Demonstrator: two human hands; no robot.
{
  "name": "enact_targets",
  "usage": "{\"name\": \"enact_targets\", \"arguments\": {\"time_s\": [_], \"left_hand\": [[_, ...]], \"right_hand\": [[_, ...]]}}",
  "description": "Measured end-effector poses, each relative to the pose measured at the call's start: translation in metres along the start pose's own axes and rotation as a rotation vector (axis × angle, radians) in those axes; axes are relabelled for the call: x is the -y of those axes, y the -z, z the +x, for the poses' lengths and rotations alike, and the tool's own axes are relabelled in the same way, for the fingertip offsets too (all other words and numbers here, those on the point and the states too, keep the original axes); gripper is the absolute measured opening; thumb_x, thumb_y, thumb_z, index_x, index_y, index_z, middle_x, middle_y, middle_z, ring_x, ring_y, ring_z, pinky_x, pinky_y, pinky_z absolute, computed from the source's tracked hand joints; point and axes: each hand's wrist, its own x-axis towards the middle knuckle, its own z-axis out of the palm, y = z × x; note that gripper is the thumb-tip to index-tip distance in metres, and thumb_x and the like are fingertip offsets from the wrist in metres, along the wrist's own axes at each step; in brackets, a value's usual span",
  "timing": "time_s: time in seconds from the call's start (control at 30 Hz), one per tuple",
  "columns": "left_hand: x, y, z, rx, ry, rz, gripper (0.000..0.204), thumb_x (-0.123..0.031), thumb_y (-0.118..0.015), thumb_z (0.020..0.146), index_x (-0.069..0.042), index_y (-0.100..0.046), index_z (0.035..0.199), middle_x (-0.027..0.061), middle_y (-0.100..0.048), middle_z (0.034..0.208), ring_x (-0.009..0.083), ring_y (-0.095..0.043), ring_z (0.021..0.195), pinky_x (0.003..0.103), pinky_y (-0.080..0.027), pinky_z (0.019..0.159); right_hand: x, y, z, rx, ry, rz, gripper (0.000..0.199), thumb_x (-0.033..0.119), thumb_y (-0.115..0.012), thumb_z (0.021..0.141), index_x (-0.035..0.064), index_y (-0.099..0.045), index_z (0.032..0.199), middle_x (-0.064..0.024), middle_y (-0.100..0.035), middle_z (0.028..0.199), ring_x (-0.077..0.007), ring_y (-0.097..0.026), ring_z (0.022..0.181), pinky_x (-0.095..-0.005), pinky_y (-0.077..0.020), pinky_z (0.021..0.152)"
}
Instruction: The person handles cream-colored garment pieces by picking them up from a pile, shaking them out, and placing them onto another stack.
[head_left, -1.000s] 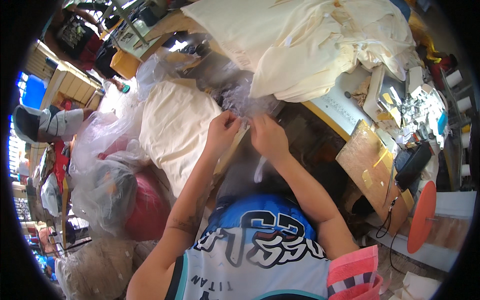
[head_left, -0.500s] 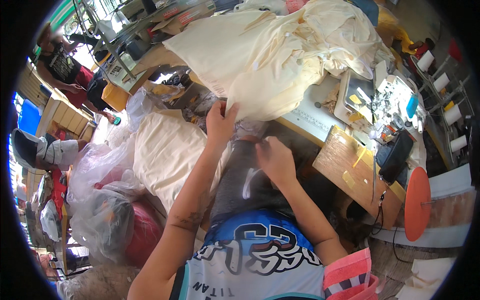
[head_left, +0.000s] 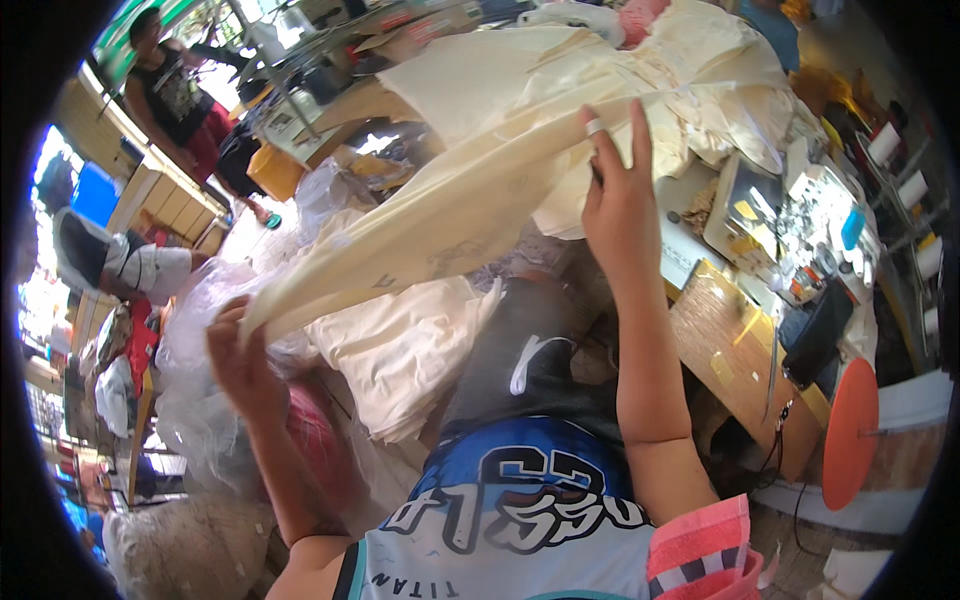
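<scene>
A long cream cloth piece [head_left: 430, 230] stretches slantwise in front of me, dark marks showing on it. At its lower left end, my left hand [head_left: 240, 365] is closed on a corner. My right hand [head_left: 622, 190] is raised at the upper right end, at the cloth's edge, two fingers apart. One of those fingers wears a white band, and a small dark thing I cannot make out shows by the palm. Beneath the stretched piece, more cream cloth [head_left: 395, 350] hangs in folds beside my lap. A large heap of cream cloth [head_left: 690, 70] covers the far table.
To the right are a wooden board [head_left: 735, 345], a dark phone-like object [head_left: 820, 330], an orange disc [head_left: 852, 435] and thread cones [head_left: 912, 190]. Clear plastic bags [head_left: 205, 400] bulge at my left. A person [head_left: 175, 100] stands at the far left.
My hands have spread apart, left hand down and leftward, right hand up and away. A cream cloth piece has come off the heap side and now spans between them.
</scene>
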Motion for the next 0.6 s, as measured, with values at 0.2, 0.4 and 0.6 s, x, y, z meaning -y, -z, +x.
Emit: {"name": "enact_targets", "arguments": {"time_s": [0.2, 0.4, 0.6], "left_hand": [[0.008, 0.125, 0.005, -0.418, -0.071, 0.283, 0.027, -0.016, -0.069, 0.093, -0.004, -0.045, 0.095, 0.0161, -0.063, 0.107, 0.0224, -0.062, 0.095, 0.033, -0.052, 0.085], [-0.023, 0.165, 0.020, -0.796, 0.016, 0.791, 0.031, -0.028, -0.066, 0.096, 0.001, -0.056, 0.098, 0.0089, -0.060, 0.095, 0.0183, -0.062, 0.085, 0.032, -0.053, 0.078], [-0.001, 0.208, 0.012, -0.604, 0.198, 0.556, 0.035, -0.034, -0.060, 0.098, -0.001, -0.063, 0.112, 0.0120, -0.063, 0.114, 0.0201, -0.064, 0.094, 0.035, -0.055, 0.078]], "right_hand": [[0.006, -0.008, 0.032, 0.071, 0.243, 0.220, 0.029, 0.006, -0.060, 0.092, 0.0020, -0.061, 0.121, -0.0177, -0.058, 0.116, -0.0371, -0.063, 0.096, -0.0417, -0.0510, 0.081], [0.034, -0.017, 0.033, 0.316, 0.361, 0.358, 0.020, 0.013, -0.067, 0.089, 0.0001, -0.065, 0.105, -0.0152, -0.059, 0.102, -0.0347, -0.062, 0.086, -0.0408, -0.0495, 0.078], [0.048, 0.019, 0.011, 0.521, 0.163, 0.665, 0.010, 0.008, -0.067, 0.089, 0.0013, -0.061, 0.095, -0.0074, -0.059, 0.076, -0.0178, -0.056, 0.061, -0.0284, -0.0446, 0.058]]}}
